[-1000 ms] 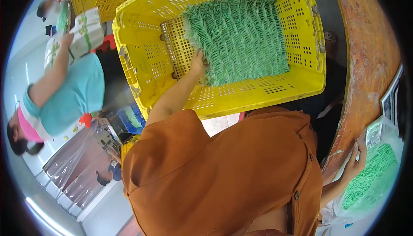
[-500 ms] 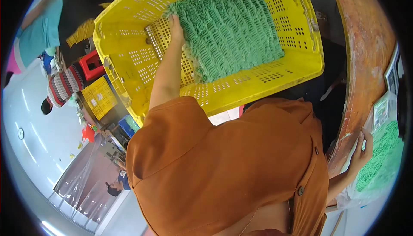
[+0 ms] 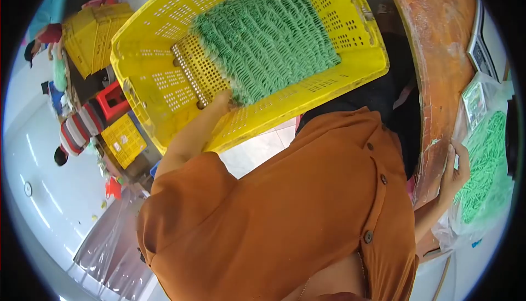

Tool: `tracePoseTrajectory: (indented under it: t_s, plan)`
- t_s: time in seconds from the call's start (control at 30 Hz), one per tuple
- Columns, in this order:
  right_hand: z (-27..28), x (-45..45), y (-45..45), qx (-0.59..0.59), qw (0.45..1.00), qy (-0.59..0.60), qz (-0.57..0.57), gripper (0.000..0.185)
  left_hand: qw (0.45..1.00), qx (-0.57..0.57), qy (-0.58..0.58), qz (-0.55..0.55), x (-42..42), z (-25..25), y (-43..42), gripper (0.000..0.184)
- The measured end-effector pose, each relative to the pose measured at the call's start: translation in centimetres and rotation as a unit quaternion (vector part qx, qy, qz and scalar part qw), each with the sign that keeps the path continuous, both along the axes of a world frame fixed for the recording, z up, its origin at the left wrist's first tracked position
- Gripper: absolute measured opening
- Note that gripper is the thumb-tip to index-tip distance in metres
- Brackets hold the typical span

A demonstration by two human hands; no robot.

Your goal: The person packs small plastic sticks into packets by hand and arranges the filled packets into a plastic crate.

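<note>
A yellow perforated crate (image 3: 364, 62) holds a wide layer of green stranded pieces (image 3: 268, 38) in close, wavy rows. My left hand (image 3: 220, 103) is inside the crate, at the near left corner of the green layer. Its fingertips are blurred against the green edge, so their grip does not show. Far to the right, my right hand (image 3: 457, 166) rests at the wooden table's edge beside a clear plastic bag (image 3: 452, 221) of loose green strands (image 3: 482, 175). Its fingers are loosely bent and apart, with nothing seen in them.
The wooden table (image 3: 441, 43) curves down the right side. At left are stacked yellow crates (image 3: 90, 38), a red stool (image 3: 113, 101), another yellow crate (image 3: 125, 139) and a person in a striped top (image 3: 82, 128). Other people are farther up on the left.
My left hand has moved from the green layer's far left edge to its near left corner. The view has shifted, so the crate appears farther left. My right hand stays by the bag.
</note>
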State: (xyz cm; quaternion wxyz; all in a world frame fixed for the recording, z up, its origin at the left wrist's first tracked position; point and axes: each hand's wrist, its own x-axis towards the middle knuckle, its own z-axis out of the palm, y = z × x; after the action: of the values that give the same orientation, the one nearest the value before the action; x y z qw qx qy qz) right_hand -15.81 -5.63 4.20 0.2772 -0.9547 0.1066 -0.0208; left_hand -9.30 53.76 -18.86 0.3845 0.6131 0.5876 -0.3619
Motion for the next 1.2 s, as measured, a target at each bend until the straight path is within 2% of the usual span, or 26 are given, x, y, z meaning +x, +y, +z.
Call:
tracePoseTrajectory:
  t_s: [0.07,0.13,0.17,0.23,0.27,0.33,0.47,0.53,0.57,0.6,0.67,0.73,0.77,0.8,0.87,0.93,0.97,1.03,1.07,1.1,1.17,1.2]
  plan:
    - [-0.5,-0.5,-0.5,0.0,1.0,-0.008,0.009,0.01,0.999,-0.005,-0.02,0.033,0.0,0.3,1.7,0.031]
    - [-0.8,-0.6,-0.6,-0.001,1.0,0.001,-0.011,0.01,0.98,0.009,-0.028,-0.195,0.4,1.8,2.4,0.032]
    - [-0.9,-0.6,-0.7,0.005,1.0,-0.002,-0.011,0.01,0.98,0.015,-0.029,-0.196,0.5,1.7,2.7,0.032]
    - [-1.0,-0.8,-0.7,-0.003,1.0,-0.007,-0.008,0.01,0.964,-0.027,0.007,-0.264,0.5,1.2,3.3,0.04]
    - [-1.1,-1.1,-0.8,0.001,1.0,-0.008,-0.013,0.01,0.963,-0.022,0.008,-0.269,0.5,0.8,3.1,0.04]
    - [-1.3,-1.7,-1.1,-0.006,1.0,-0.011,-0.012,0.01,0.993,0.038,-0.003,-0.113,0.7,0.0,1.7,0.039]
    - [-1.1,-3.1,-2.0,-0.003,1.0,-0.008,-0.014,0.01,0.993,0.052,-0.034,-0.104,-0.3,-3.2,3.0,0.038]
    - [-1.4,-3.0,-1.8,0.01,0.999,-0.006,-0.038,0.011,0.983,0.049,-0.021,-0.174,0.4,-2.3,2.5,0.035]
    - [-1.5,-2.8,-1.7,0.013,0.999,-0.007,-0.036,0.011,0.983,0.052,-0.021,-0.172,0.6,-1.9,1.9,0.035]
    - [-1.6,-2.5,-1.5,-0.006,1.0,-0.011,-0.022,0.011,0.974,0.079,-0.011,-0.214,0.8,-1.7,1.1,0.027]
    - [-1.7,-2.3,-1.4,-0.026,1.0,-0.013,-0.009,0.011,0.961,0.103,0.001,-0.256,0.7,-2.6,1.5,0.029]
    - [-1.5,-2.3,-1.3,-0.015,1.0,-0.021,-0.014,0.011,0.94,0.052,0.01,-0.337,0.1,-4.6,3.4,0.025]
    - [-1.3,-2.3,-1.3,-0.017,1.0,-0.02,-0.015,0.011,0.94,0.049,0.01,-0.337,-0.2,-4.5,4.1,0.025]
    - [-1.0,-2.5,-1.2,-0.026,0.999,-0.032,-0.018,0.011,0.908,0.097,-0.062,-0.402,-0.7,-3.3,4.2,0.019]
    - [-0.6,-2.4,-1.4,-0.038,0.998,-0.045,-0.018,0.011,0.867,0.14,-0.137,-0.458,-0.8,-0.4,2.5,0.02]
    - [-0.6,-2.5,-1.3,-0.011,0.997,-0.062,-0.046,0.01,0.789,0.204,-0.23,-0.532,-0.3,4.1,0.5,0.017]
    - [-0.7,-2.1,-0.8,-0.016,0.997,-0.064,-0.048,0.01,0.752,0.213,-0.25,-0.571,-0.6,4.0,1.0,0.017]
    - [-0.3,-0.3,1.0,-0.037,0.997,-0.059,0.014,0.011,0.733,0.16,-0.276,-0.601,-2.0,0.3,2.9,0.023]
    - [0.5,0.7,3.2,-0.036,0.999,-0.032,-0.021,0.012,0.864,0.051,-0.247,-0.436,-2.2,-0.3,2.2,0.029]
    - [0.3,1.1,3.2,-0.031,0.998,-0.038,0.027,0.011,0.946,-0.064,-0.19,-0.253,-2.4,-0.8,1.1,0.034]
    - [0.3,1.6,4.3,-0.009,0.994,-0.063,0.086,0.01,0.944,0.0,-0.201,-0.262,-1.1,2.9,-3.1,0.033]
    - [0.4,1.9,5.0,0.03,0.993,-0.061,0.095,0.011,0.942,-0.006,-0.207,-0.264,-0.1,3.6,-3.5,0.033]
